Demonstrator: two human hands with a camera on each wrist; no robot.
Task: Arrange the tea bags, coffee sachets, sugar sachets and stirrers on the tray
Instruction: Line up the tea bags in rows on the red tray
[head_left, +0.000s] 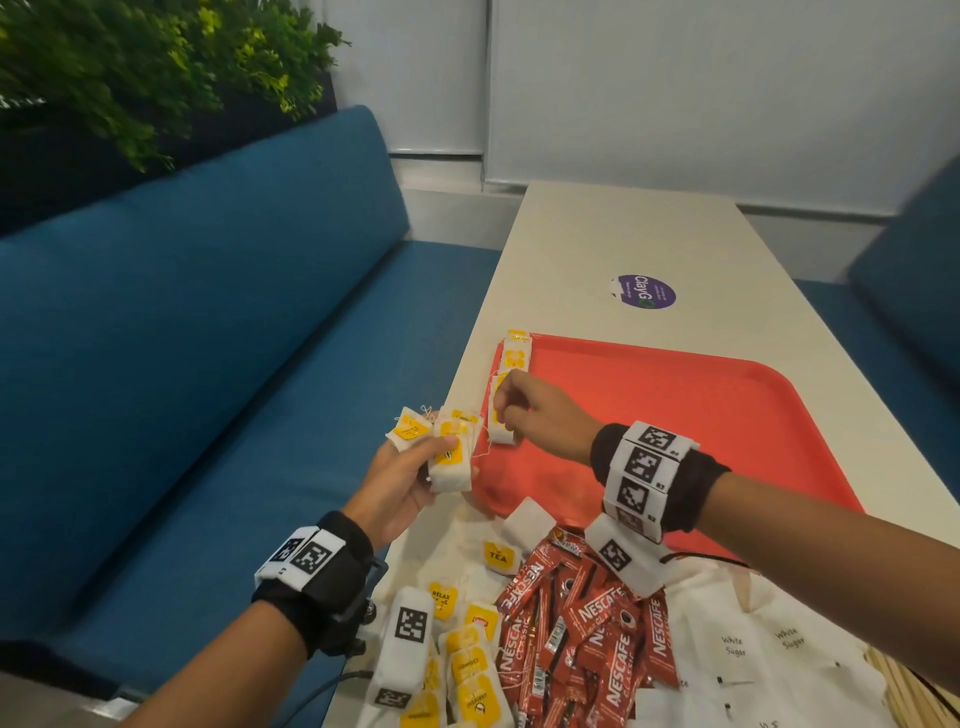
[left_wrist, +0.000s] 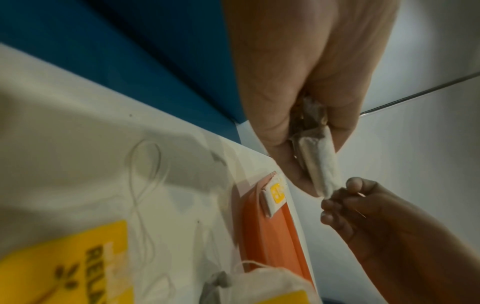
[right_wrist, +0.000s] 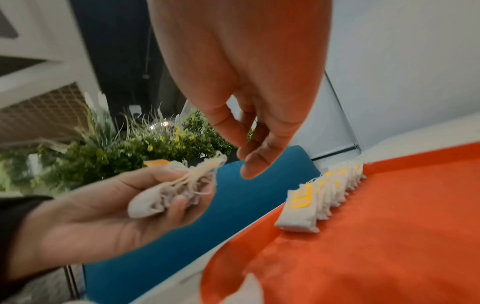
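Both hands: left hand (head_left: 400, 480) grips tea bags (head_left: 451, 453); right hand (right_wrist: 249, 115), wrist view only, fingers relaxed, empty.

White tea bags (head_left: 511, 358) line red tray's (head_left: 701, 410) edge.

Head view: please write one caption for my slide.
Left hand holds tea bags; right hand reaches beside a row on the red tray.

Tea bags (head_left: 511, 358) in row on tray (head_left: 675, 415) left edge, coffee sachets (head_left: 582, 634) nr front, sugar sachets (head_left: 753, 654) to right
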